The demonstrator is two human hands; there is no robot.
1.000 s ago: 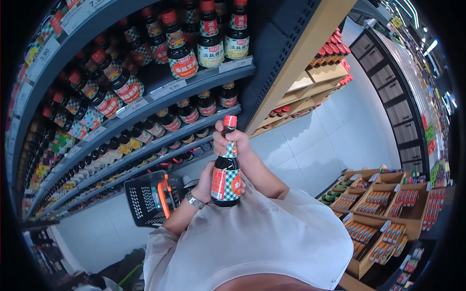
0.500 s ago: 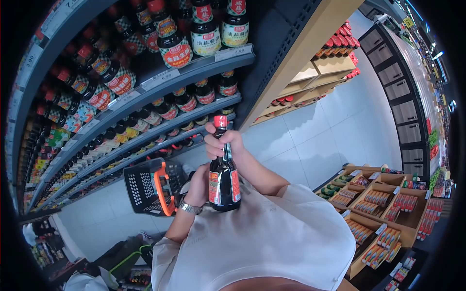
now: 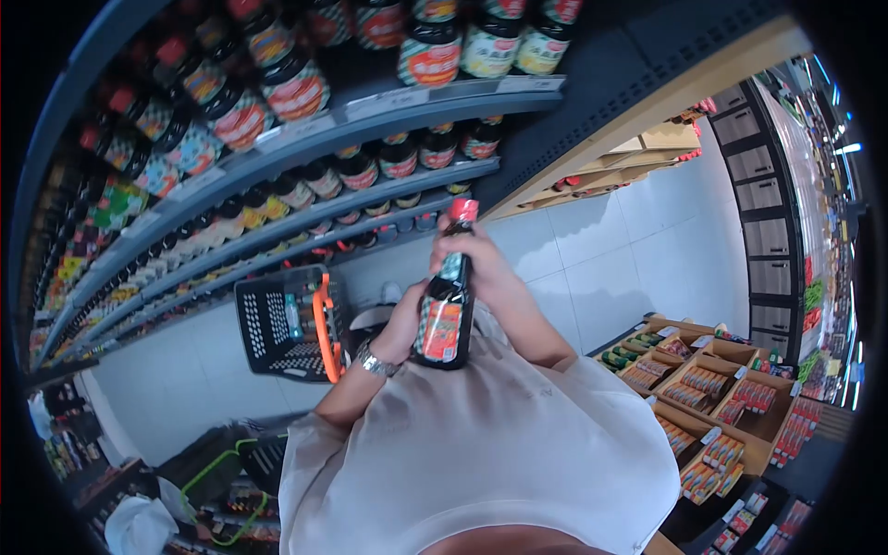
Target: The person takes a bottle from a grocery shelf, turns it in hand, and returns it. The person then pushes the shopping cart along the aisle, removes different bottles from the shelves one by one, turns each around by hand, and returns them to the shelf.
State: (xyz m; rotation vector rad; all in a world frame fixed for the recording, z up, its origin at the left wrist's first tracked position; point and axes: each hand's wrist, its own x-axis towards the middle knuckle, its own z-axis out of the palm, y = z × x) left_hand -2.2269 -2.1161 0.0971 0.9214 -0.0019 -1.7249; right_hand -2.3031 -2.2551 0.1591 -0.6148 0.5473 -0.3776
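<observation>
A dark soy sauce bottle (image 3: 443,326) with a red cap and a red-and-green label is held up in front of my chest, its top leaning slightly right. My right hand (image 3: 470,254) wraps around the neck just under the cap. Lower down, my left hand (image 3: 403,326), with a metal watch (image 3: 374,361) on the wrist, grips the bottle's left side; its fingers are hidden behind the glass. Beyond my left wrist sits a black shopping basket (image 3: 264,324) with an orange handle (image 3: 326,324) and a small clear-and-teal item inside.
Shelves (image 3: 305,129) packed with similar bottles curve along the left and top. Wooden display bins (image 3: 689,393) of packaged goods stand to the right. At lower left are a green-edged dark basket (image 3: 217,486) and a person in a white top (image 3: 139,525). Tiled floor (image 3: 592,250) runs between.
The bottle has turned in my hands, so more of its label's face shows. Bottle and hands sit slightly higher and further right in view. The camera view has shifted too.
</observation>
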